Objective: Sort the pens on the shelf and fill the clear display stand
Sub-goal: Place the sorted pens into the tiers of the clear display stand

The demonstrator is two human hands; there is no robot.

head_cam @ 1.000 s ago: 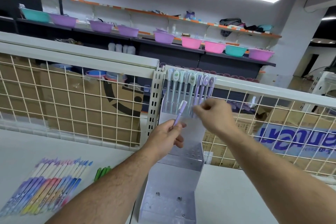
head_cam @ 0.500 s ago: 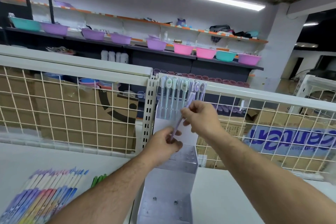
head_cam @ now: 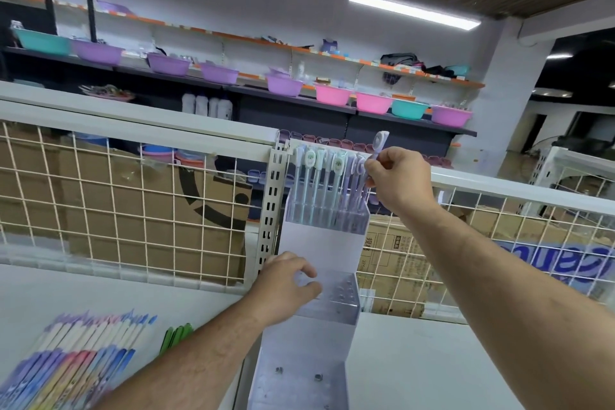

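Right hand (head_cam: pixel 399 181) pinches purple pen (head_cam: pixel 379 142) over right end of far row (head_cam: pixel 321 165); left hand (head_cam: pixel 285 288), fingers loose, steadies stand (head_cam: pixel 321 245). Lower pen upright into free hole.

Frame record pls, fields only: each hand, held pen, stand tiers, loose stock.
left hand: rests on clear display stand at its middle tier, fingers loosely bent, holds nothing
right hand: pinches lilac pen above the top tier's right end
top tier: row of pens standing upright
middle tier: holes visible, no pens
bottom tier: no pens
loose pens: laid side by side on the shelf, lower left; green pens beside them
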